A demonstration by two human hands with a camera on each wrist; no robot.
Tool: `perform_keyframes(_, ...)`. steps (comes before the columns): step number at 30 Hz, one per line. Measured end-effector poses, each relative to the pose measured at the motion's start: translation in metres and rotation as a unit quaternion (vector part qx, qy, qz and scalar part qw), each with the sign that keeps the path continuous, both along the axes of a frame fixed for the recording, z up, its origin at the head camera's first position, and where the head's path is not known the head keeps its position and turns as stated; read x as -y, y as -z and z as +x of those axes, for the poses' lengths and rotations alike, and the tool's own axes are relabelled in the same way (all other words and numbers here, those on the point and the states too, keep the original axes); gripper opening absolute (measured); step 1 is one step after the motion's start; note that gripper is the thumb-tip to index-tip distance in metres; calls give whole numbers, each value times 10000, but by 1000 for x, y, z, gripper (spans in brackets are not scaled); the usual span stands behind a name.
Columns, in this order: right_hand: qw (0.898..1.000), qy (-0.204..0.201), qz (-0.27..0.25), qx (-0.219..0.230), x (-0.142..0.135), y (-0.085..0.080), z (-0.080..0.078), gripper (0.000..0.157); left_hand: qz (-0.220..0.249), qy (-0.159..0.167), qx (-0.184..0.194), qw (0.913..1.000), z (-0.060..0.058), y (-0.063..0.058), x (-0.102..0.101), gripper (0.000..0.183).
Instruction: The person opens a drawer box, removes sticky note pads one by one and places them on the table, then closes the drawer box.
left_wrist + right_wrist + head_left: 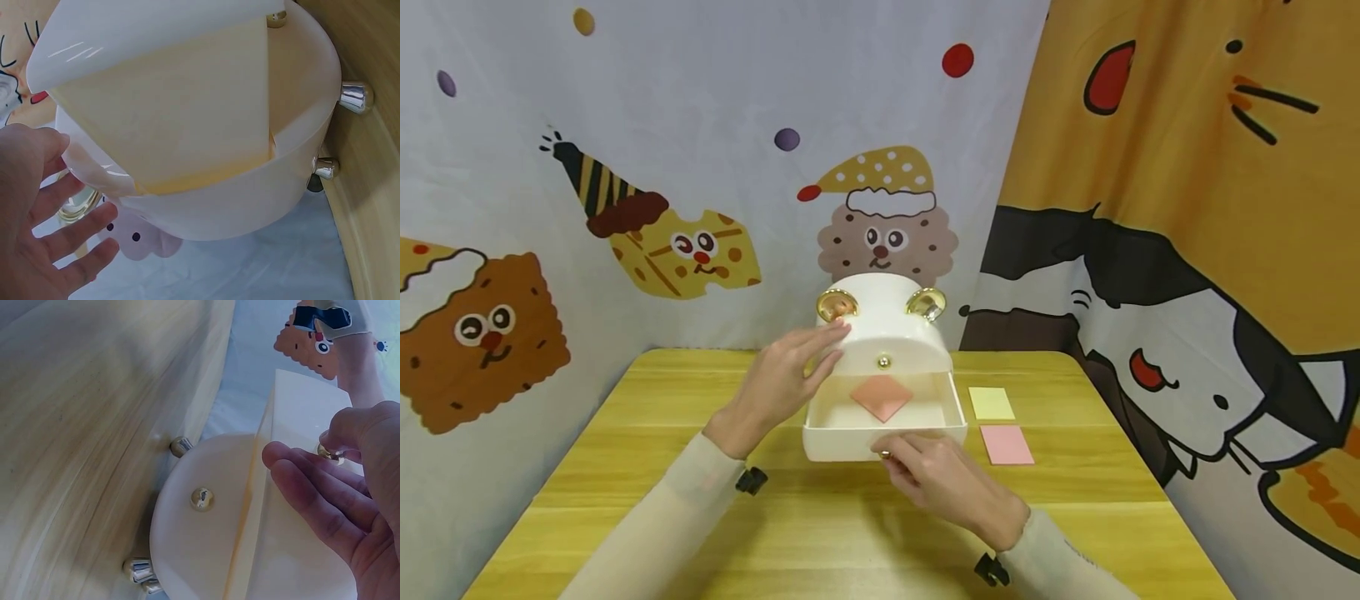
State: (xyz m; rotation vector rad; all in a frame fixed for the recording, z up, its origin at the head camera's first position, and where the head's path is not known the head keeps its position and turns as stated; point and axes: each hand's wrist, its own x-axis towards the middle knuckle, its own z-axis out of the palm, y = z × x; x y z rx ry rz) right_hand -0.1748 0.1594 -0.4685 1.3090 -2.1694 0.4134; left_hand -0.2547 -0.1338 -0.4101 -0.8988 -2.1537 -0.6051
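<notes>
A white rounded storage box [887, 325] with gold ears stands on the table, its middle drawer [842, 446] pulled out. Inside that drawer lies an orange sticky note [882, 397], turned cornerwise. My right hand [943, 475] pinches the drawer's gold knob [329, 455] between thumb and finger, the other fingers stretched out. At the box's upper left side, beside a gold ear [837, 305], my left hand [782, 375] has its fingers extended; the left wrist view shows them spread at the box's edge. Another gold knob [202, 499] sits on the front below the drawer.
Right of the box, a yellow sticky note [992, 403] and a pink one [1007, 445] lie on the wooden table [820, 542]. Gold feet [181, 447] hold the box up. A printed curtain [700, 83] hangs behind the table.
</notes>
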Motion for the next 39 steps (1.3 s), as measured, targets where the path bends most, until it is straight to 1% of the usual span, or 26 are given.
perform_keyframes(4, 10000, 14, 52, 25, -1, 0, 2, 30, -188, -111, -74, 9997, 3, -1, 0, 42)
perform_keyframes(7, 9999, 36, 82, 53, -1, 0, 3, 29, -420, -246, -202, 9986, 5, -2, 0, 44)
perform_keyframes(11, 9999, 71, 82, 7, 0, 1, 3, 29, -800, -489, -446, 9946, 7, -3, -1, 47)
perform_keyframes(14, 9999, 101, 77, -26, 0, 1, 4, 29, -992, -623, -524, 9917, 8, -4, -2, 50)
perform_keyframes(18, 9999, 74, 20, -132, 0, 2, 3, 29, -1065, -653, -393, 9914, 7, -3, -2, 52)
perform_keyframes(25, 9991, -39, -93, -418, 0, 4, 3, 35, -1105, -608, -216, 9918, 6, -3, 0, 53)
perform_keyframes(35, 9992, -28, -85, -396, 0, 1, 9, 32, -1128, -489, -50, 9924, 4, -3, 3, 57)
perform_keyframes(39, 9992, -35, -79, -392, 0, 1, 12, 34, -1183, -481, 113, 9918, 6, -3, 3, 60)
